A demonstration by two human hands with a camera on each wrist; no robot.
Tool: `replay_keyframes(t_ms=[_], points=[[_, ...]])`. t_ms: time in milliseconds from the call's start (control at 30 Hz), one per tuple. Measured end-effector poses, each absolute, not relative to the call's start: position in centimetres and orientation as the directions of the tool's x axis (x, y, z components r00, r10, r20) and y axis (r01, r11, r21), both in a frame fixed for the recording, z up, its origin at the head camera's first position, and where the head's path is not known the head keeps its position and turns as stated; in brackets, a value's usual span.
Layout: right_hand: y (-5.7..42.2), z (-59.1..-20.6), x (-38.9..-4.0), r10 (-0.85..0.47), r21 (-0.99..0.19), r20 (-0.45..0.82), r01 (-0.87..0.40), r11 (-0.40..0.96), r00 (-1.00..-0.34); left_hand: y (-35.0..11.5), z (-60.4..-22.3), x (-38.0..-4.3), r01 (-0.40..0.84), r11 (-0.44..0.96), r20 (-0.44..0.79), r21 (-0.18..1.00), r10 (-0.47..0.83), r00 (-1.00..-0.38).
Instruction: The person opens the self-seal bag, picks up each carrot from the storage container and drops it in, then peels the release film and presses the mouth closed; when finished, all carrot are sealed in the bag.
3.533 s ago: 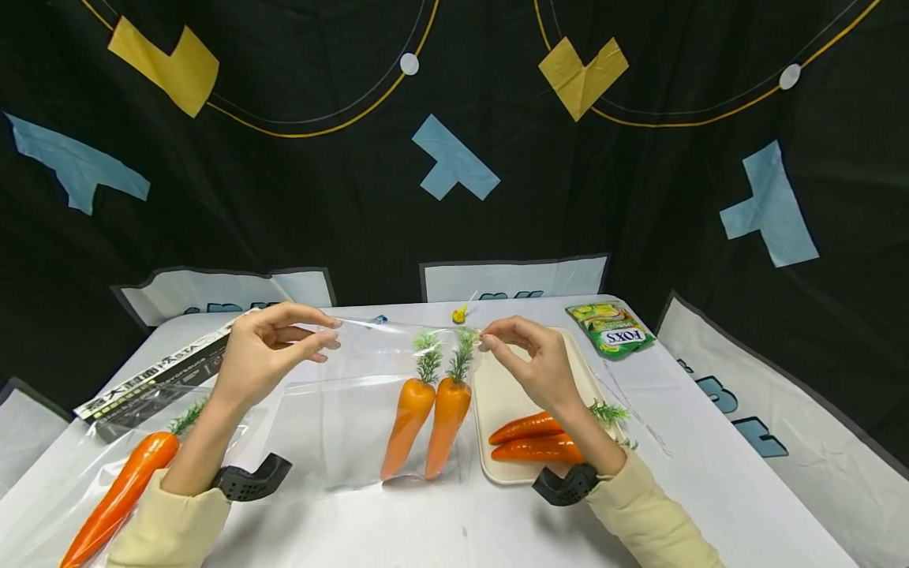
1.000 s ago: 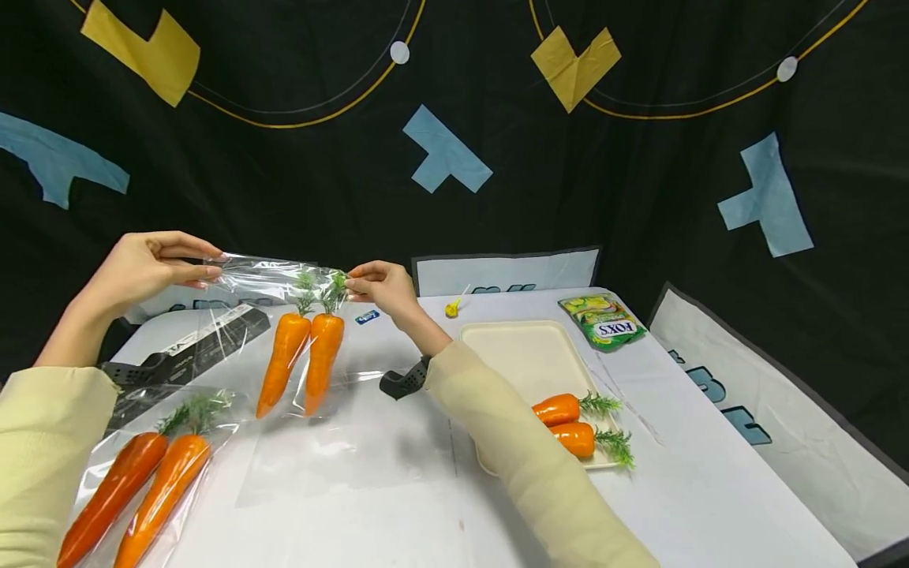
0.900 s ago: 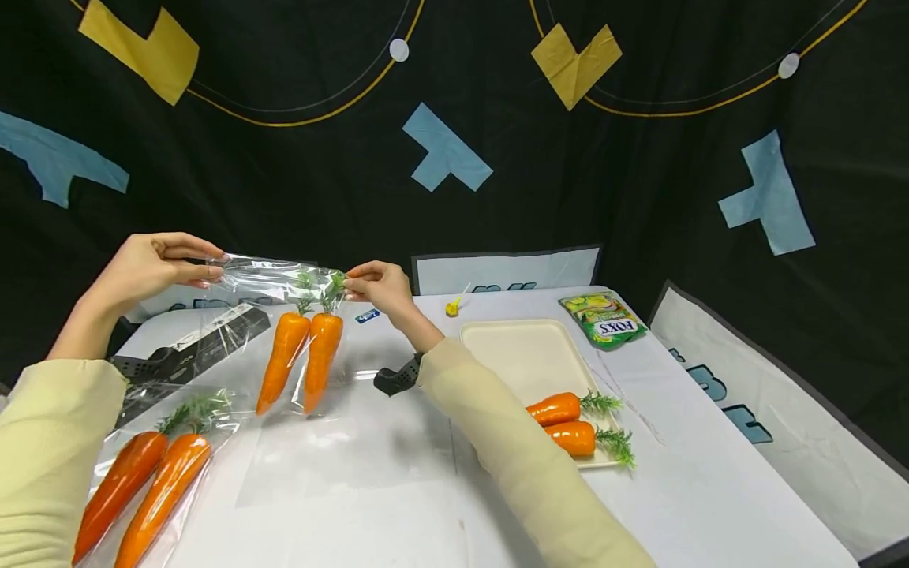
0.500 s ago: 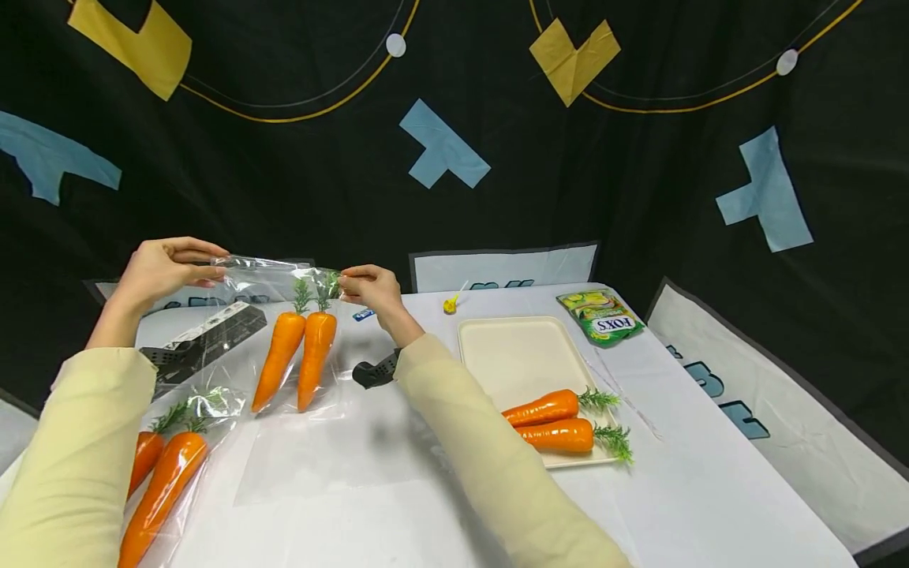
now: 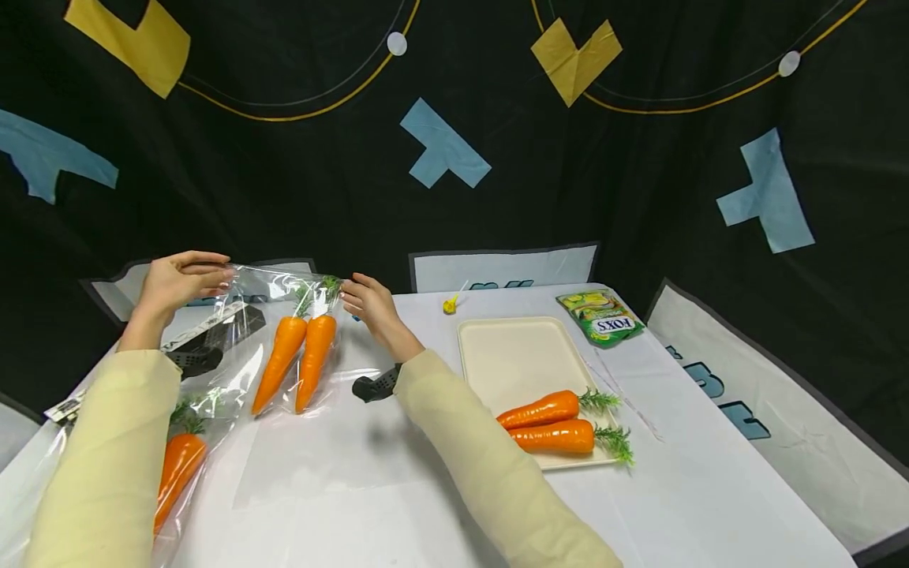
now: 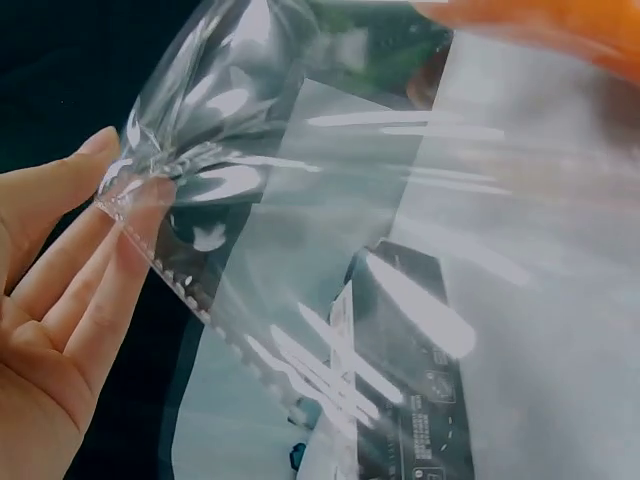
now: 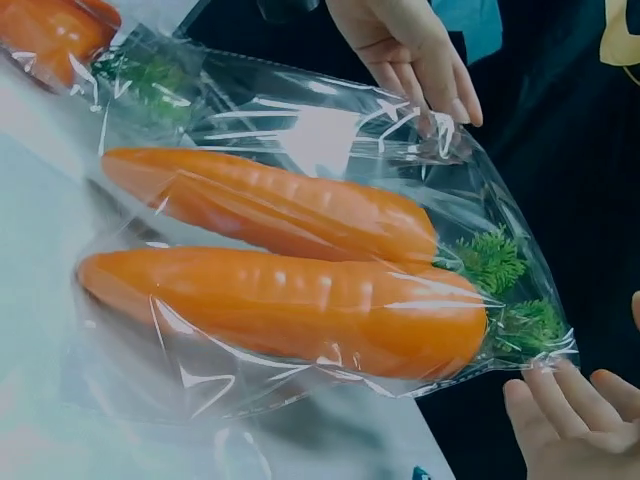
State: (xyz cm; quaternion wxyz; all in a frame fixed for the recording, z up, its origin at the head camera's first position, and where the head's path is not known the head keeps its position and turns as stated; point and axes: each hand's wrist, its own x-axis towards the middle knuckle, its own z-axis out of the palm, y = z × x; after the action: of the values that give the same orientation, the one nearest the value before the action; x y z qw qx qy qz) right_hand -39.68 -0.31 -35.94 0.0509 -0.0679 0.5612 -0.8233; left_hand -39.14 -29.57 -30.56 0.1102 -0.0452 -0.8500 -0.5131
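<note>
Between my hands hangs a clear plastic bag (image 7: 240,105) holding two orange carrots (image 5: 280,363) with green tops, side by side. My left hand (image 5: 177,282) pinches its upper left corner between thumb and fingers; the left wrist view shows the film bunched there. At the other upper corner, beside the leafy tops, the fingers of my right hand (image 5: 372,306) pinch the edge. The carrots' tips point down toward the table. Another clear bag with a carrot (image 5: 177,469) lies at the front left, partly hidden by my left sleeve.
A cream tray (image 5: 507,355) on the right bears two carrots (image 5: 557,435), partly behind my right sleeve. Behind it lies a green FOX'S packet (image 5: 600,317). A small yellow item (image 5: 450,304) sits at the back; a dark box (image 5: 241,323) shows behind the bag.
Over the past few seconds both hands have carried the bagged carrots from the middle leftward. In the last second my left hand has come slightly lower and to the right.
</note>
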Motion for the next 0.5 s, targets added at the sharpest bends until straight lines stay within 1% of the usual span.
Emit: replay_keyframes(t_ms=[133, 233, 333, 433, 500], points=[[-0.7, -36.4, -39.7, -0.180, -0.940, 0.030, 0.034, -0.340, -0.983, -29.3, -30.8, -39.6, 0.154, 0.473, 0.193, 0.868, -0.036, -0.980], [-1.1, -36.9, -39.6, -0.195, -0.950, -0.014, 0.074, -0.305, -0.981, -30.1, -32.2, -41.1, 0.128, 0.475, 0.166, 0.871, -0.040, -0.985], [-1.5, -37.5, -39.5, -0.201, -0.956, -0.046, 0.102, -0.274, -0.978, -32.5, -35.4, -44.5, 0.124, 0.439, 0.159, 0.890, -0.043, -0.986], [-1.8, -38.2, -39.3, -0.202, -0.962, -0.071, 0.120, -0.246, -0.977, -35.3, -38.9, -48.5, 0.153, 0.406, 0.184, 0.901, -0.040, -0.982], [-2.0, -38.6, -39.1, -0.213, -0.967, -0.089, 0.137, -0.217, -0.973, -36.4, -40.6, -50.3, 0.165, 0.420, 0.201, 0.892, -0.041, -0.979]])
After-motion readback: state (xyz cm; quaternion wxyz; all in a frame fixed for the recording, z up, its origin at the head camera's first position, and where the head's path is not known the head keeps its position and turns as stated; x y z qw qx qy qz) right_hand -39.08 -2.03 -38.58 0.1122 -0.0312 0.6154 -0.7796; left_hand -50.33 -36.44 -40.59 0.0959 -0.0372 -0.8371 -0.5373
